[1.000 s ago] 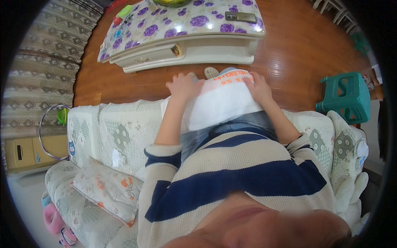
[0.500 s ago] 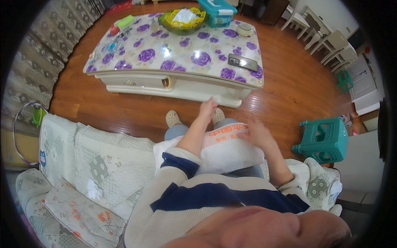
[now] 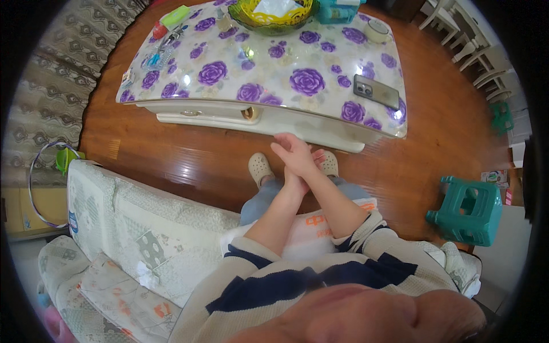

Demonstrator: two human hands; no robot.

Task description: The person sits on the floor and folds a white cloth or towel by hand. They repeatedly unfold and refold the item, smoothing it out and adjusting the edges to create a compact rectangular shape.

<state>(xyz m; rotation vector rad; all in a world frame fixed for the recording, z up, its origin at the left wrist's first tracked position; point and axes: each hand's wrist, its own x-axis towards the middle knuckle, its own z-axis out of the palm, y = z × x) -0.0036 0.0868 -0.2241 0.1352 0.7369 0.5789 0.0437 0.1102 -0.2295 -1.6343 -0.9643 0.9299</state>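
Note:
My right hand crosses over my left hand and lies against it near the wrist, its thumb apart from the outstretched fingers. Most of my left hand is hidden beneath; its fingertips stick out on the right side, stretched out. Neither hand shows anything held. Both hands are above the floor in front of my knees. A white sheet or bag with orange print lies across my lap under the forearms.
Ahead stands a low table with a flowered top, bearing a phone, a cup, a yellow basket in a green bowl and a teal box. A green stool is at right. The sofa extends left.
My right hand has come left from over the lap and now crosses my left hand, which was apart from it before. The view has shifted, with the table appearing larger.

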